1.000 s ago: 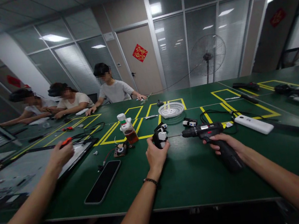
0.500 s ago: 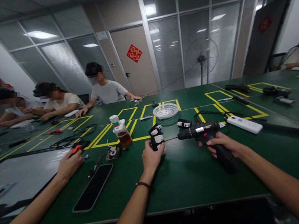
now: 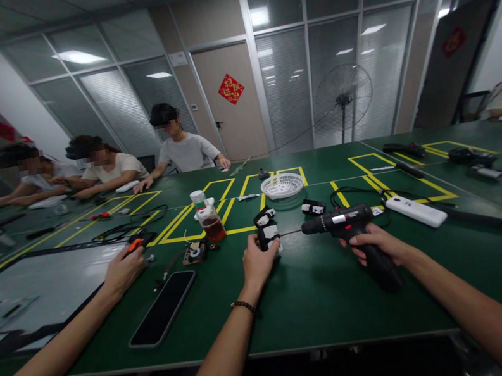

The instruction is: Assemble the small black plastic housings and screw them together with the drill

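My left hand (image 3: 260,262), with a dark beaded bracelet at the wrist, grips a small black-and-white block (image 3: 269,237) just above the green table. My right hand (image 3: 376,243) is wrapped round the handle of a black power drill (image 3: 343,219). The drill points left, and its long thin bit (image 3: 291,232) reaches the right side of the block. Two similar black-and-white parts lie behind, one (image 3: 264,216) near the held block and another (image 3: 313,206) above the drill's chuck.
Another person's hand (image 3: 124,268) holds an orange-and-black tool at left. Around lie a phone (image 3: 163,310), a bottle (image 3: 211,223), a small motor-like part (image 3: 194,252), a white basket (image 3: 282,186), a white power strip (image 3: 416,210) and cables. Other people sit across the table (image 3: 329,309).
The whole view has shifted slightly, so things appear a little further right. Both my hands keep their grips, and the bit stays at the block.
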A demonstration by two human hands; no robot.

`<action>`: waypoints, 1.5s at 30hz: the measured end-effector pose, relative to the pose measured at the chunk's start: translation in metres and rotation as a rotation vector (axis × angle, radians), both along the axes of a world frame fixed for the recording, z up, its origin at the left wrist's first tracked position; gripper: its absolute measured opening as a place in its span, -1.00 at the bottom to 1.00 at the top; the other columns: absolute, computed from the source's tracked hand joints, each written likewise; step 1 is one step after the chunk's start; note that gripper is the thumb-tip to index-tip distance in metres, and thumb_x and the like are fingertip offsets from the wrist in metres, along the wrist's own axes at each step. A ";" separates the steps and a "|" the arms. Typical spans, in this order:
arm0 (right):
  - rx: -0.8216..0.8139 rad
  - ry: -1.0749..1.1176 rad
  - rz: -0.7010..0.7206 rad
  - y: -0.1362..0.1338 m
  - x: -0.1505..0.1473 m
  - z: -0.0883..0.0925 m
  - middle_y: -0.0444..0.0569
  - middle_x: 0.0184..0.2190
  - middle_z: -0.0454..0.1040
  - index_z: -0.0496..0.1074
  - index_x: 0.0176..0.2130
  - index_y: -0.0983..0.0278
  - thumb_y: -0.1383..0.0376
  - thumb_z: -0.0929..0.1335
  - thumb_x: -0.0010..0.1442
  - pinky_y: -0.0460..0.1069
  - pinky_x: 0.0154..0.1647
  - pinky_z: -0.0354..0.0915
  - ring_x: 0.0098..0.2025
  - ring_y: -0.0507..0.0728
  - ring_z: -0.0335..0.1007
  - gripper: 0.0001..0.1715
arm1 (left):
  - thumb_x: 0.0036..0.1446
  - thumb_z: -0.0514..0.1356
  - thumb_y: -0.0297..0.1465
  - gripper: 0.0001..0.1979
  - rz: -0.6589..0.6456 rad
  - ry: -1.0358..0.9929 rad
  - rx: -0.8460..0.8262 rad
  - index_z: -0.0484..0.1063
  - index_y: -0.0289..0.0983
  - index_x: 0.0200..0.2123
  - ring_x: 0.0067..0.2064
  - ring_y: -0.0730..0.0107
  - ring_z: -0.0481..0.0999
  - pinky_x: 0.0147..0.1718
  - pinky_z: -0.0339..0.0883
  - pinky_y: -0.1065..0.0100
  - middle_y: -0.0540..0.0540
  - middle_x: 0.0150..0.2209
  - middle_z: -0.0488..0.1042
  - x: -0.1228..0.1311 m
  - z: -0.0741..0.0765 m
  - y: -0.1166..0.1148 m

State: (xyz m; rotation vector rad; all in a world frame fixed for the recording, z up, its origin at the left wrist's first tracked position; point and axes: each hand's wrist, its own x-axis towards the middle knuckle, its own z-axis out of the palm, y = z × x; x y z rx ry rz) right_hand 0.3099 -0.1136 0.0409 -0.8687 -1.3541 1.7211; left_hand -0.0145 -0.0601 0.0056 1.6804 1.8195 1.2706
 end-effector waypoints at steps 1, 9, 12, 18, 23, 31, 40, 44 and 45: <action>0.005 0.000 0.001 -0.001 -0.001 0.003 -0.12 -0.60 0.35 0.40 -0.19 0.36 0.24 0.38 0.13 -0.06 -0.54 0.33 -0.60 0.01 0.25 -0.72 | -0.02 0.25 -0.02 -0.51 -0.002 -0.005 -0.001 0.36 -0.21 -0.13 -0.21 0.18 0.55 -0.31 0.33 0.33 -0.20 -0.19 0.55 0.000 0.000 0.000; 0.000 0.000 0.006 -0.010 -0.005 0.018 -0.12 -0.56 0.36 0.41 -0.23 0.36 0.27 0.38 0.14 -0.03 -0.47 0.37 -0.58 0.00 0.24 -0.79 | -0.02 0.25 -0.02 -0.49 -0.007 -0.030 -0.018 0.35 -0.23 -0.10 -0.23 0.20 0.56 -0.31 0.34 0.33 -0.22 -0.16 0.54 0.000 0.001 -0.001; -0.005 0.000 0.005 -0.009 -0.005 0.015 -0.12 -0.56 0.35 0.41 -0.23 0.37 0.27 0.37 0.15 -0.04 -0.47 0.37 -0.58 0.00 0.23 -0.79 | -0.01 0.23 0.00 -0.48 0.002 0.017 -0.031 0.35 -0.23 -0.10 -0.22 0.21 0.55 -0.30 0.34 0.33 -0.20 -0.17 0.54 -0.002 -0.001 0.001; 0.008 0.015 -0.004 -0.008 -0.005 0.013 -0.09 -0.52 0.36 0.42 -0.22 0.37 0.29 0.36 0.16 -0.03 -0.48 0.37 -0.57 -0.01 0.21 -0.81 | 0.02 0.18 0.05 -0.47 -0.004 0.069 -0.024 0.33 -0.20 -0.08 -0.18 0.21 0.54 -0.27 0.33 0.32 -0.17 -0.15 0.53 -0.005 -0.010 0.007; 0.011 0.022 -0.005 -0.008 -0.006 0.014 -0.07 -0.49 0.36 0.42 -0.22 0.36 0.31 0.36 0.16 -0.03 -0.48 0.38 -0.55 0.00 0.22 -0.83 | 0.01 0.19 0.06 -0.45 -0.005 0.057 -0.018 0.33 -0.21 -0.08 -0.17 0.18 0.54 -0.25 0.33 0.30 -0.18 -0.14 0.53 -0.006 -0.013 0.009; 0.008 0.019 -0.013 -0.008 -0.006 0.012 -0.08 -0.51 0.36 0.42 -0.24 0.36 0.29 0.36 0.16 -0.04 -0.50 0.37 -0.56 0.00 0.23 -0.82 | 0.01 0.21 0.03 -0.45 0.000 0.033 -0.028 0.34 -0.23 -0.07 -0.14 0.16 0.53 -0.24 0.33 0.29 -0.20 -0.12 0.52 -0.005 -0.011 0.008; 0.005 0.016 -0.016 -0.007 -0.006 0.012 -0.11 -0.55 0.35 0.41 -0.25 0.36 0.29 0.36 0.16 -0.06 -0.53 0.34 -0.56 0.01 0.24 -0.83 | 0.01 0.20 0.04 -0.45 -0.009 0.038 -0.026 0.35 -0.23 -0.07 -0.18 0.19 0.54 -0.26 0.34 0.29 -0.19 -0.15 0.53 -0.005 -0.010 0.008; 0.000 0.004 -0.017 -0.007 -0.005 0.011 -0.08 -0.50 0.38 0.42 -0.23 0.36 0.29 0.35 0.17 -0.07 -0.55 0.33 -0.57 0.00 0.25 -0.82 | 0.00 0.22 0.01 -0.47 0.009 0.024 -0.034 0.35 -0.22 -0.08 -0.21 0.22 0.55 -0.29 0.35 0.31 -0.18 -0.16 0.53 -0.003 -0.007 0.006; 0.000 0.002 -0.019 -0.008 -0.005 0.011 -0.07 -0.49 0.39 0.42 -0.22 0.36 0.29 0.35 0.17 -0.07 -0.56 0.32 -0.57 0.00 0.25 -0.82 | 0.00 0.23 0.00 -0.48 0.013 0.015 -0.038 0.36 -0.23 -0.09 -0.22 0.22 0.55 -0.30 0.35 0.32 -0.19 -0.16 0.54 -0.002 -0.006 0.005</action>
